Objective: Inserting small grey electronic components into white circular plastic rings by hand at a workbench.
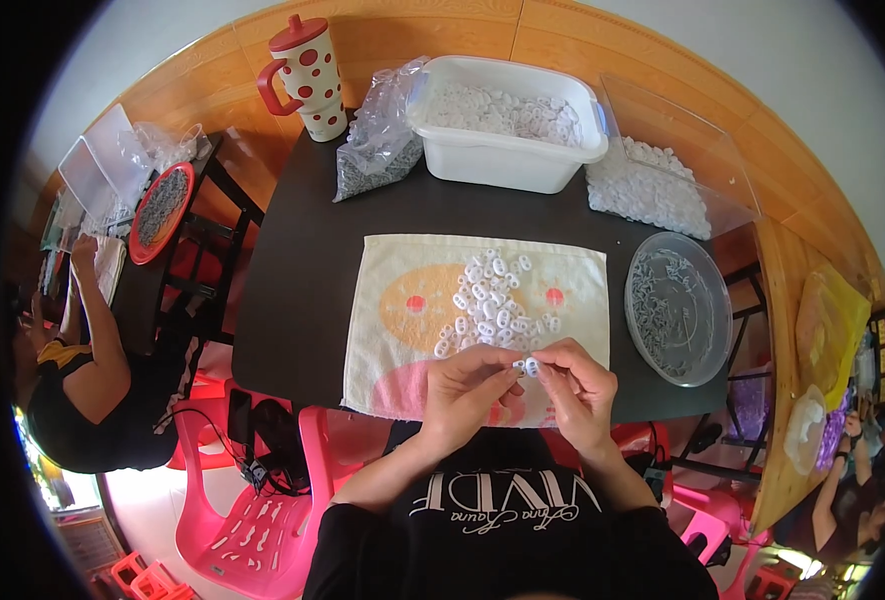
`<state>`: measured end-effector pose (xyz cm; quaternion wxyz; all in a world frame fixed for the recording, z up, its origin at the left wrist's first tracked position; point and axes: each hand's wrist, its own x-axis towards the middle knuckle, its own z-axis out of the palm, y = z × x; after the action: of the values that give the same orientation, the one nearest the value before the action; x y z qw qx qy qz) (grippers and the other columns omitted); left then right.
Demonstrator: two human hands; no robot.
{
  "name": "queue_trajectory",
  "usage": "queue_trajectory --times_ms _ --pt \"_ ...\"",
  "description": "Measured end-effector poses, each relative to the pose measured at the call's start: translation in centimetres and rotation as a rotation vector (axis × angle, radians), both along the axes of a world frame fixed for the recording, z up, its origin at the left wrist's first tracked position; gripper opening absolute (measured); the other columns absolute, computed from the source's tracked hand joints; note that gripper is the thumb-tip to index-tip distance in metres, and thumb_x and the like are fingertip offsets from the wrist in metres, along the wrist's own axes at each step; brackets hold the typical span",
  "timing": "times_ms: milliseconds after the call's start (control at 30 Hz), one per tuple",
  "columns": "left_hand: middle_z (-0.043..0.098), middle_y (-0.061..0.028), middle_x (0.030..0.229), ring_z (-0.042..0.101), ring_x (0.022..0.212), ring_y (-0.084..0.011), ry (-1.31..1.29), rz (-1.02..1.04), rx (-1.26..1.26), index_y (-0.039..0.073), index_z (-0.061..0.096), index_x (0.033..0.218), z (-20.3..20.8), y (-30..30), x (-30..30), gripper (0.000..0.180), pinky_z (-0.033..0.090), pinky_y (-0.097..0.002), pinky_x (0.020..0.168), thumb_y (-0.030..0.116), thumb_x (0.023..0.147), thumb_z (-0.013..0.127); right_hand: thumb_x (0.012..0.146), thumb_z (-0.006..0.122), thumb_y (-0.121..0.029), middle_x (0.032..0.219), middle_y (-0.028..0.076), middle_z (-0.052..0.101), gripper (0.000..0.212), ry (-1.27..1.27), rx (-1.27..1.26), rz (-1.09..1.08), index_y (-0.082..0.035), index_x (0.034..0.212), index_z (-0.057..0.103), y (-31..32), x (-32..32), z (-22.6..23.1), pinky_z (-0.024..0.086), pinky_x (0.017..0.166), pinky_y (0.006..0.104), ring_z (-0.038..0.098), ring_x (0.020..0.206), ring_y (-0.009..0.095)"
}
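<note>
Both my hands meet over the near edge of a cream towel with orange and pink patches [383,275]. Between their fingertips is a small white two-holed plastic piece [532,367]. My left hand [466,392] pinches it from one side, thumb and forefinger together. On the other side, my right hand [578,388] grips it the same way. Just beyond my fingers lies a loose heap of similar white pieces [488,300]. Whether a smaller part sits in the piece is too fine to make out.
A round clear dish of small grey parts [680,310] stands right. Behind are a white tub of white pieces [503,160], a clear box of white pieces [653,190], a bag of grey parts [378,150] and a spotted tumbler [313,85]. Another person [88,390] works at left.
</note>
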<state>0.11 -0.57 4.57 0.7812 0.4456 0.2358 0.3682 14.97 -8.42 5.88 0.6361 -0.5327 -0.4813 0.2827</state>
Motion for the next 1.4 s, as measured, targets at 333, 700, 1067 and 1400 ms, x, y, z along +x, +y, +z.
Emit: queue_trajectory --times_ms 333,700,1067,1400 --pt "0.070 -0.0104 0.086 0.071 0.071 -0.0166 -0.035 -0.040 -0.006 -0.005 0.069 0.105 -0.6 0.1 0.2 0.016 0.056 -0.0247 0.062 -0.010 0.091 0.063 0.092 0.060 0.010 0.092 0.005 0.060 0.016 0.088 -0.004 0.010 0.007 0.107 0.066 -0.1 -0.2 -0.2 0.034 0.061 0.0187 0.047 0.073 0.005" --pt "0.068 -0.0061 0.092 0.068 0.079 -0.0115 0.021 -0.073 0.033 -0.004 0.069 0.104 -0.7 0.2 -0.1 0.019 0.055 -0.0231 0.067 -0.011 0.086 0.068 0.092 0.060 0.010 0.093 0.006 0.061 0.018 -0.020 -0.046 0.061 0.006 0.107 0.068 -0.3 0.8 -0.6 0.034 0.059 0.0181 0.048 0.072 0.005" --pt "0.065 -0.0074 0.089 0.062 0.072 -0.0094 0.419 -0.040 0.588 -0.001 0.069 0.106 -0.8 1.4 -0.7 0.032 0.050 -0.0222 0.062 -0.011 0.075 0.073 0.087 0.061 0.013 0.095 0.009 0.063 0.024 -0.021 -0.113 0.144 0.008 0.109 0.068 -0.5 0.9 -1.3 0.042 0.073 0.0232 0.055 0.088 0.014" --pt "0.060 -0.0147 0.112 0.054 0.106 -0.0378 0.658 0.253 1.198 0.000 0.068 0.098 -0.7 1.2 0.3 0.035 0.049 -0.0447 0.089 -0.005 0.064 0.070 0.072 0.060 0.014 0.092 0.012 0.064 0.031 -0.585 0.045 0.050 0.001 0.099 0.066 0.5 0.7 -2.3 0.049 0.067 0.0375 0.062 0.080 0.031"
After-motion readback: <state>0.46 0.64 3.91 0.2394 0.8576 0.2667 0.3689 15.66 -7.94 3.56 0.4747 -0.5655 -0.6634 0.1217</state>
